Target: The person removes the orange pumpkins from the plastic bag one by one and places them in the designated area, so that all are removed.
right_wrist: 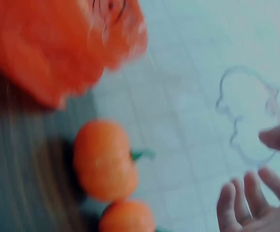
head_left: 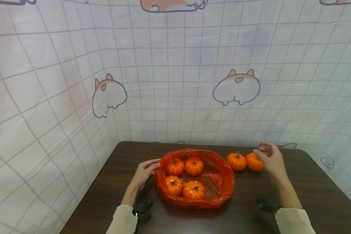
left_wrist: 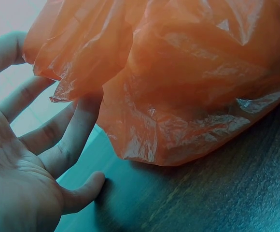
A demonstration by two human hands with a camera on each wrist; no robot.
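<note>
An orange-red plastic bag (head_left: 193,203) stands wide open on the table, with several small orange pumpkins (head_left: 194,166) inside it. At the bag's left rim is my left hand (head_left: 144,173), pinching the thin plastic. The left wrist view shows the bag's crumpled edge (left_wrist: 89,53) between the thumb and fingers. To the right of the bag, two more pumpkins sit side by side, a nearer-to-bag one (head_left: 237,162) and an outer one (head_left: 253,163). Over the outer one hovers my right hand (head_left: 273,162), its fingers spread and holding nothing; in the right wrist view they are apart from both pumpkins.
The dark wooden table (head_left: 111,195) ends at the back against a white gridded cloth (head_left: 181,107) printed with cartoon animals. More of this cloth hangs along the left and right sides. A dark strap device sits on each wrist.
</note>
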